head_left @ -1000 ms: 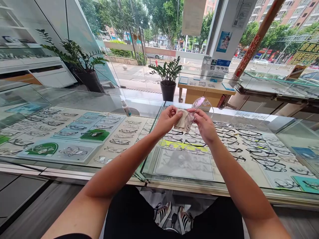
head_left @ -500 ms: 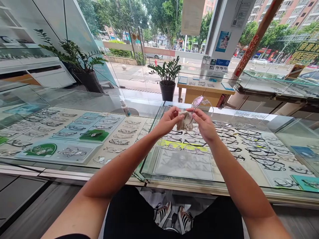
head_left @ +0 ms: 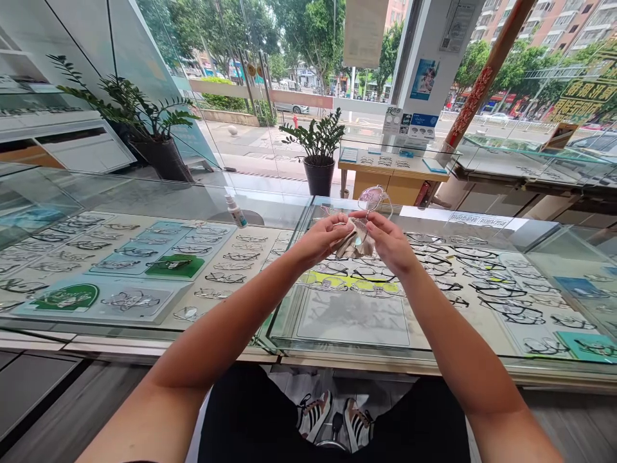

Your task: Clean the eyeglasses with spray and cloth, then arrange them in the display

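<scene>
Above the glass display counter, both my hands meet around a pair of glasses (head_left: pixel 372 199) and a beige cloth (head_left: pixel 357 247). My left hand (head_left: pixel 324 236) pinches the cloth, its fingers curled inward. With thumb and fingertips closed, my right hand (head_left: pixel 389 239) grips the glasses' frame. One thin-rimmed lens with a pinkish sheen sticks up above the fingers, and a temple arm curves to its right. The cloth hangs bunched below the fingertips and covers the other lens at least in part. A white spray bottle (head_left: pixel 236 211) stands on the glass to the left of my hands.
Under the glass counter top (head_left: pixel 354 318) lie rows of eyeglass frames. Beyond the counter stand a potted plant (head_left: pixel 319 175), a larger plant (head_left: pixel 164 159) at left and a wooden display table (head_left: pixel 393 179). My knees are close to the counter's front edge.
The glasses have turned in my fingers, so the raised lens faces me more. The cloth has become more crumpled. The whole view has shifted slightly.
</scene>
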### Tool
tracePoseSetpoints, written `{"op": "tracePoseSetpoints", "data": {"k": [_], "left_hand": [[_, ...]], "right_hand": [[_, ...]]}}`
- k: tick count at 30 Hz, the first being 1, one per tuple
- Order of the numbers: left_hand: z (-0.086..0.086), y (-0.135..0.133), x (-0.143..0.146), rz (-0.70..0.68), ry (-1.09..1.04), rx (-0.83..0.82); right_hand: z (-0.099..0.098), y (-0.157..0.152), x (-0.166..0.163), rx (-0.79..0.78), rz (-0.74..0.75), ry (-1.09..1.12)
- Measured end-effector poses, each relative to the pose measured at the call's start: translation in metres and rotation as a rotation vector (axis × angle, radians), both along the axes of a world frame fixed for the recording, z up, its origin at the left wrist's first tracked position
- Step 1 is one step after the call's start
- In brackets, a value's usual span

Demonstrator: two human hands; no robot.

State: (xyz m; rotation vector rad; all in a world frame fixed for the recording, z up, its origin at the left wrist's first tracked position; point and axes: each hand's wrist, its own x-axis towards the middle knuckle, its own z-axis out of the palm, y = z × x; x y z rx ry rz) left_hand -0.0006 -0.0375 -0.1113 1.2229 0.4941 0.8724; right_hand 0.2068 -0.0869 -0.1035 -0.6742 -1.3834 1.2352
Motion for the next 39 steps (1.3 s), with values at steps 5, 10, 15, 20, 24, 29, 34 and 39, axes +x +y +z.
{"op": "tracePoseSetpoints", "data": {"k": [5,10,15,20,24,29,34,39], "left_hand": [[-0.001,-0.004,0.003,-0.163,-0.003,0.016],[-0.002,-0.007,0.003,-0.178,-0.008,0.06],[-0.005,-0.008,0.005,-0.18,0.0,0.058],[-0.007,-0.009,0.006,-0.207,-0.002,0.102],[-0.011,-0.01,0.007,-0.207,-0.011,0.131],[-0.012,-0.011,0.01,-0.144,0.008,0.15],[-0.007,-0.016,0.013,-0.099,0.019,0.209],[-0.001,-0.023,0.012,-0.1,0.099,0.267]], "right_hand": [[0.003,-0.004,0.002,-0.083,0.062,-0.005],[0.002,-0.001,0.002,-0.087,0.039,0.033],[0.001,0.002,0.0,-0.081,0.052,0.11],[0.0,0.004,-0.001,-0.106,0.034,0.169],[-0.002,0.007,-0.001,-0.131,0.016,0.207],[-0.003,0.008,0.0,-0.141,0.015,0.22],[-0.002,0.007,0.002,-0.136,0.024,0.203],[-0.005,0.009,0.002,-0.15,0.037,0.19]]}}
